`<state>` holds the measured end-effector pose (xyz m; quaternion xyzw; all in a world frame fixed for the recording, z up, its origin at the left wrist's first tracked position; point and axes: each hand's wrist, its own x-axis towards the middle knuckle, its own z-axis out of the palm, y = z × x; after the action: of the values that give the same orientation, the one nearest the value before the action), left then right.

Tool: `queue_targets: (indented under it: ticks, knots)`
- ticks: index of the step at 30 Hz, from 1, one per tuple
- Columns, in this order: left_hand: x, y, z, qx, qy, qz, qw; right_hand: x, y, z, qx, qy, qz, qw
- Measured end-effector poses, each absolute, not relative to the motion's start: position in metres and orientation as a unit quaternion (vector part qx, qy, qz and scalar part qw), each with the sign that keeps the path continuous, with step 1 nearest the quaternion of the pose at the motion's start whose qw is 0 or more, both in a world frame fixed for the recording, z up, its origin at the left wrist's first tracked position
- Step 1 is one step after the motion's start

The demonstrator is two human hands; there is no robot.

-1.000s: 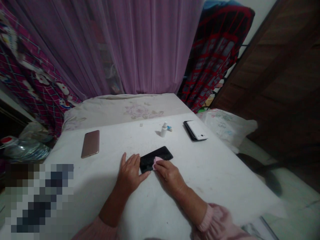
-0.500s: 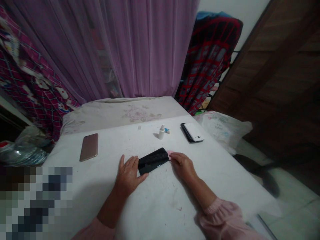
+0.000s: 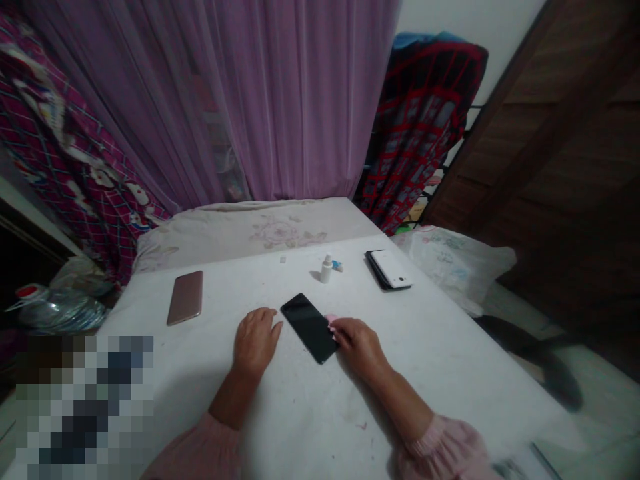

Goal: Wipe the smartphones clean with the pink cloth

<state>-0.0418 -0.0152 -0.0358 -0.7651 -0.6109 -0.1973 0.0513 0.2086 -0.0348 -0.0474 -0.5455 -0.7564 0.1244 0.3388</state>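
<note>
A black smartphone (image 3: 309,328) lies screen up on the white-covered table, slanting from upper left to lower right. My left hand (image 3: 254,340) rests on the table just left of the phone, apart from it, with thumb and fingers separated and nothing held. At the phone's right edge, my right hand (image 3: 361,343) pinches a small pink cloth (image 3: 331,320), its fingertips by the phone's lower right side. Most of the cloth is hidden by the fingers. Beyond the phone stands a white spray bottle (image 3: 326,269), with a small blue-and-white item (image 3: 337,266) behind it.
A rose-gold phone (image 3: 185,298) lies face down at the left. To the right, a white phone (image 3: 390,268) sits on a black one (image 3: 376,270). A small clear square (image 3: 283,260) lies farther back. A plastic bag (image 3: 455,267) hangs beside the table's right edge.
The black phone has turned to slant the other way. My left hand has let go of it and drawn slightly left. My right hand, still with the pink cloth, has moved slightly down.
</note>
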Motion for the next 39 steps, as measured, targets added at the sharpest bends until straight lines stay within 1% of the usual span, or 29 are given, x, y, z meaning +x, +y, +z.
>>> queue_targets:
  ticks: [3, 5, 9, 13, 17, 20, 24, 27, 35, 39]
  knots:
    - [-0.023, -0.014, -0.027, -0.777, -0.597, -0.199, 0.004, 0.205, -0.059, -0.050, -0.518, -0.758, 0.150, 0.367]
    - [-0.012, -0.022, -0.030, -0.777, -0.594, -0.207, -0.018, 0.205, -0.064, -0.048, -0.516, -0.747, 0.150, 0.391]
    - [0.001, -0.053, -0.054, -0.773, -0.597, -0.214, 0.022, 0.202, -0.061, -0.040, -0.513, -0.733, 0.108, 0.433]
    - [0.000, -0.075, -0.078, -0.782, -0.572, -0.245, 0.039, 0.182, -0.065, -0.036, -0.431, -0.787, 0.113, 0.427]
    - [-0.005, -0.073, -0.081, -0.785, -0.559, -0.267, 0.014, 0.171, -0.063, -0.042, -0.381, -0.824, 0.114, 0.404]
    - [-0.007, -0.070, -0.077, -0.788, -0.550, -0.277, 0.001, 0.181, -0.046, -0.051, -0.409, -0.817, 0.091, 0.396]
    - [-0.007, -0.069, -0.075, -0.787, -0.551, -0.277, -0.003, 0.200, -0.015, -0.062, -0.482, -0.783, 0.043, 0.390]
    - [-0.006, -0.069, -0.075, -0.785, -0.554, -0.277, -0.006, 0.203, 0.000, -0.068, -0.533, -0.750, 0.034, 0.391]
    - [-0.003, -0.066, -0.078, -0.783, -0.554, -0.283, 0.012, 0.196, -0.020, -0.071, -0.585, -0.728, 0.018, 0.358]
    - [-0.004, -0.066, -0.079, -0.790, -0.548, -0.275, 0.016, 0.199, -0.019, -0.062, -0.604, -0.722, 0.039, 0.335]
